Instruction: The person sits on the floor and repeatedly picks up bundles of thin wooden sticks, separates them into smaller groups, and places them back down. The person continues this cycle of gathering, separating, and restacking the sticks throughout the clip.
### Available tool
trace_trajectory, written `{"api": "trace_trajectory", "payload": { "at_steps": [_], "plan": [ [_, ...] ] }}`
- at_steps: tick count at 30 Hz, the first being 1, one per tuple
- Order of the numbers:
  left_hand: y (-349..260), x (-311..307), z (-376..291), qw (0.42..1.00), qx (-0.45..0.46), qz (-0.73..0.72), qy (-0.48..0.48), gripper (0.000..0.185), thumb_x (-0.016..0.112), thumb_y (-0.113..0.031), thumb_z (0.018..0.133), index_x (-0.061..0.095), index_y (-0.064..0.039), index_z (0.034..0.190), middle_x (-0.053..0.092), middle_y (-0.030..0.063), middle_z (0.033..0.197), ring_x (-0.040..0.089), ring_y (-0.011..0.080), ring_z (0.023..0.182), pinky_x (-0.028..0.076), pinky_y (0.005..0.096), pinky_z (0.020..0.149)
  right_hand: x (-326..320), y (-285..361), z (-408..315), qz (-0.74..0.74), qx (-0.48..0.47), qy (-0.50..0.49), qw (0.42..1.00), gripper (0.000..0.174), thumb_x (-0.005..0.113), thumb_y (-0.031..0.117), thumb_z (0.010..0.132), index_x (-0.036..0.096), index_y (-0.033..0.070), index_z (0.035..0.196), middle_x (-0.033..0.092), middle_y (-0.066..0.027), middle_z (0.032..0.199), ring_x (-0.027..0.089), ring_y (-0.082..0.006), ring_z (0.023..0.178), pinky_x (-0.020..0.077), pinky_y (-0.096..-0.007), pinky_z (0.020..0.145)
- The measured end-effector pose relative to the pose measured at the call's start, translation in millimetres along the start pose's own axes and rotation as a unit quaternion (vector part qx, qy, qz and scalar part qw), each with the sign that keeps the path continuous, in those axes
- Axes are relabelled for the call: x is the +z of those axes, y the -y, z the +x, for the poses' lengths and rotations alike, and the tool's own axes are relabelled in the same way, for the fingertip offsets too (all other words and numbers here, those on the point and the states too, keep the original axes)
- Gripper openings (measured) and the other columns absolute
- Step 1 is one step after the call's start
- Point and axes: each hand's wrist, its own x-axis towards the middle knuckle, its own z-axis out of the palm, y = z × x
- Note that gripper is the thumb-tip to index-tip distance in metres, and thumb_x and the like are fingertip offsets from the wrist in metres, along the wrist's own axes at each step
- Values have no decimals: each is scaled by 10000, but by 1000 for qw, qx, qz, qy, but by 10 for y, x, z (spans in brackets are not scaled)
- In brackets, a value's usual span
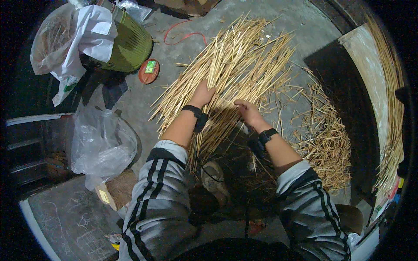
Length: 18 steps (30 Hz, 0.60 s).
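Note:
A wide, loose layer of dry straw stalks (228,55) lies slanted over the concrete floor in front of me. My left hand (203,94) is closed around some of these stalks near the middle of the layer, and their ends stick out above my fingers. My right hand (249,113) is at the layer's lower right edge, its index finger and thumb toward the stalks. Its other fingers are partly hidden, so whether it grips any straw is unclear. Darker stalk ends hang in shadow between my forearms, above my shoe (214,179).
Short broken straw (326,143) is heaped at right, beside a board (362,52) with long stalks (392,98) along it. At left are a green ribbed bin (134,42), a red-brown lid (149,75) with a green packet, a clear plastic bag (103,143) and a wooden block (119,189).

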Motion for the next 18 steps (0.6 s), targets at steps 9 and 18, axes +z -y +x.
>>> {"api": "trace_trajectory", "payload": {
  "at_steps": [9, 18],
  "plan": [
    [-291, -221, -233, 989, -10, -30, 144, 552, 591, -282, 851, 433, 3, 1297, 573, 174, 1208, 541, 266, 1098, 394, 330, 962, 95, 693, 123, 115, -93, -69, 987, 731, 520, 391, 935, 165, -16, 1427, 481, -120, 1214, 511, -162, 996, 461, -317, 807],
    [-458, 257, -460, 965, 193, 49, 171, 736, 761, -381, 693, 431, -14, 1240, 524, 229, 1170, 497, 396, 1085, 414, 397, 928, 212, 689, 266, 167, -53, -97, 980, 755, 629, 414, 858, 300, -85, 1319, 537, -189, 1141, 570, -251, 959, 486, -373, 792]
  ]
}}
